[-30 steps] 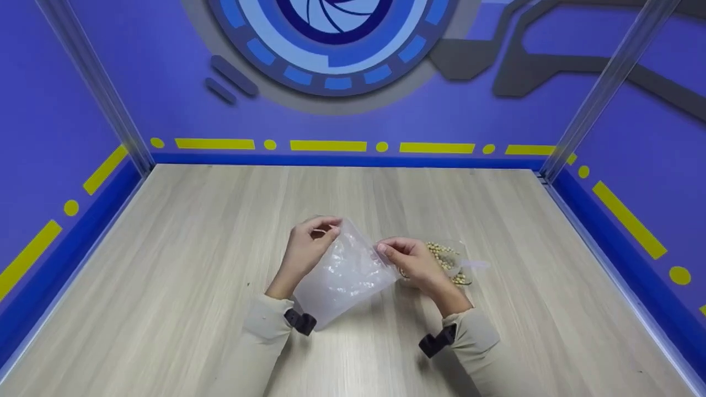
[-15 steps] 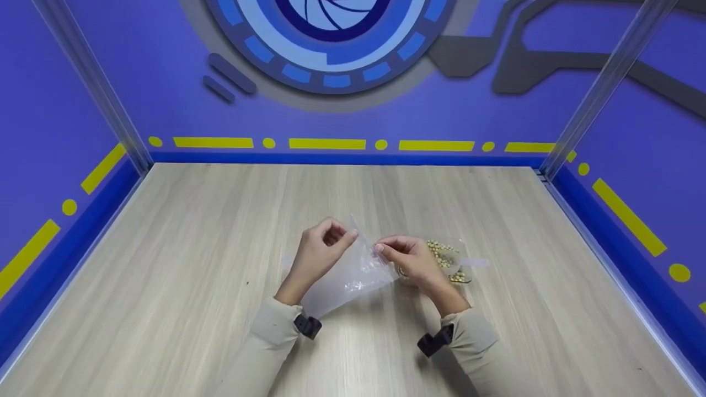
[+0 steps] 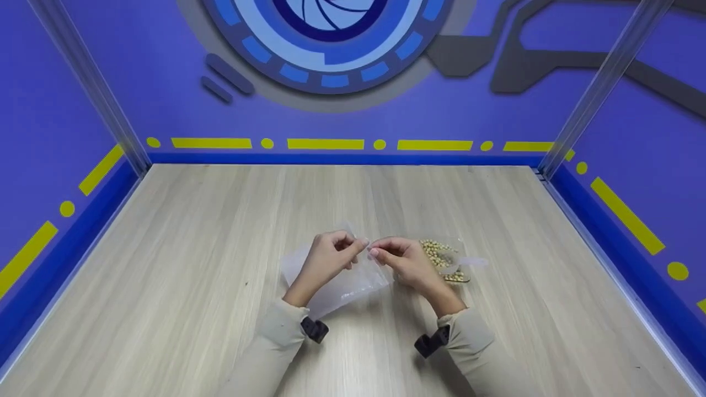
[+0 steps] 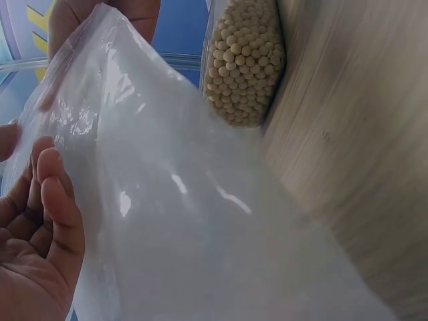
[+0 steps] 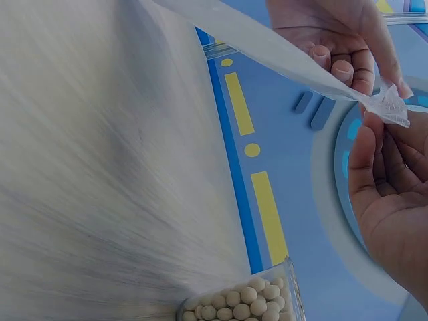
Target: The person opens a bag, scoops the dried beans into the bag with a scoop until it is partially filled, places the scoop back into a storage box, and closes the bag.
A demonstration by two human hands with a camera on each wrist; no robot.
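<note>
A clear plastic zip bag (image 3: 348,286) hangs slanted between the two hands, its broad sheet filling much of the left wrist view. My left hand (image 3: 326,260) pinches the bag's top edge between thumb and fingers. Close beside it, my right hand (image 3: 411,266) pinches the same edge near a corner; the right wrist view shows the film bunched at those fingertips. Just beyond the right hand stands a clear box (image 5: 294,289) of pale round beans (image 4: 244,60), partly covered by that hand in the head view.
A translucent scoop handle (image 3: 475,262) sticks out over the box's right side. The wood-grain table (image 3: 231,220) is bounded by blue panels (image 3: 265,121) at the back and both sides, with metal posts in the back corners.
My left hand has slid right along the bag's edge to just beside the right hand. The bag's left part has swung lower and flatter. The right hand has barely moved.
</note>
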